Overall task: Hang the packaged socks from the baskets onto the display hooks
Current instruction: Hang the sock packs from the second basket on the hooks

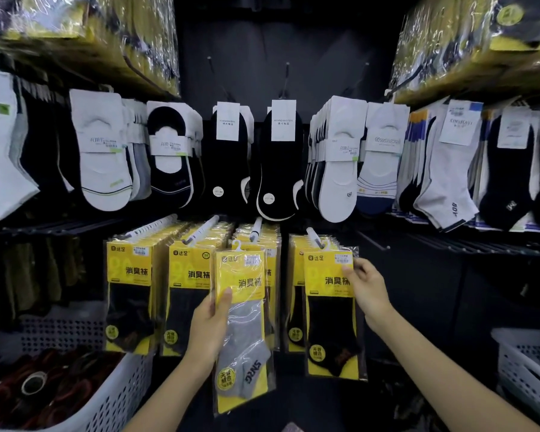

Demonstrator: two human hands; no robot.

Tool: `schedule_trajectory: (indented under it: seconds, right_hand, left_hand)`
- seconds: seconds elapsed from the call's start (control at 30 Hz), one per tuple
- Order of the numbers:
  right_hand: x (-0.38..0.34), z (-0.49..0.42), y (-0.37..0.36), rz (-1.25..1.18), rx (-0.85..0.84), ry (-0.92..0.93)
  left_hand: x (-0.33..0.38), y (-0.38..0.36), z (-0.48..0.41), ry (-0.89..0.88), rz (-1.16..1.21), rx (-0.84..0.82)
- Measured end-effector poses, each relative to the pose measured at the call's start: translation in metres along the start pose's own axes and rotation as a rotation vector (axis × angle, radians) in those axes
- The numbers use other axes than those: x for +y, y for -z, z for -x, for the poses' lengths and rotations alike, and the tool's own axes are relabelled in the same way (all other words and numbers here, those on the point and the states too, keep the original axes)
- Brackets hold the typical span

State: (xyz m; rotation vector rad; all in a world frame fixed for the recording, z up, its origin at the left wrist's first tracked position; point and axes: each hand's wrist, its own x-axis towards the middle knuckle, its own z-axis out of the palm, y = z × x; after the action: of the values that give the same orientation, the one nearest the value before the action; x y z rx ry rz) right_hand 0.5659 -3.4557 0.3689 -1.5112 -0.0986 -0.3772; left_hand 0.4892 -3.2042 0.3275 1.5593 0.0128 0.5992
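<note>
At seven o'clock, nearest the person, a white perforated basket (113, 397) holds dark red and black bundles. A second white basket (524, 369) sits at four o'clock, and its contents are too dark to tell.

Both forearms reach up from the bottom edge. The left hand (211, 332), near six o'clock, grips a grey sock pack (243, 332) by its left edge, with the thumb across the yellow front and the fingers curled behind. The pack is upright and slightly tilted. Its small white hanger (237, 244) is just below and left of the tip of the third hook (256, 227), apart from it.

The right hand (367, 288), at about four o'clock from the centre, pinches the upper right edge of a black sock pack (331, 307) between thumb and fingertips. The top of that pack sits at the tip of the fourth hook (314, 236), in front of more packs. Whether its hanger is on the hook cannot be told.

Behind the hands, two more hooks (197, 232) towards nine o'clock carry full rows of yellow packs (131, 291).

Further back, a row of low-cut socks (281, 163) in white, black and grey hangs across the middle. At eleven and one o'clock, stacks of wrapped yellow packs (131, 32) fill the top corners against the black back wall (325, 57).
</note>
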Motion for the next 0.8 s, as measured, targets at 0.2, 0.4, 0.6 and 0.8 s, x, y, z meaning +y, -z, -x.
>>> schedule_trajectory:
  seconds: [0.2,0.4,0.6,0.8]
  right_hand:
    - [0.006,-0.016,-0.016,0.034,-0.02,-0.012]
    - [0.023,-0.027,-0.022,0.064,0.139,-0.065]
    - [0.037,-0.012,-0.017,0.137,0.328,-0.108]
    - [0.035,0.027,-0.023,0.034,-0.012,-0.129]
  left_hand:
    - [-0.004,0.002,0.0,0.034,0.026,-0.01]
    - [-0.005,-0.001,0.003,0.044,0.011,-0.019]
    - [-0.009,-0.008,0.009,0.065,-0.004,-0.047]
    - [-0.01,-0.028,0.02,0.128,0.038,-0.149]
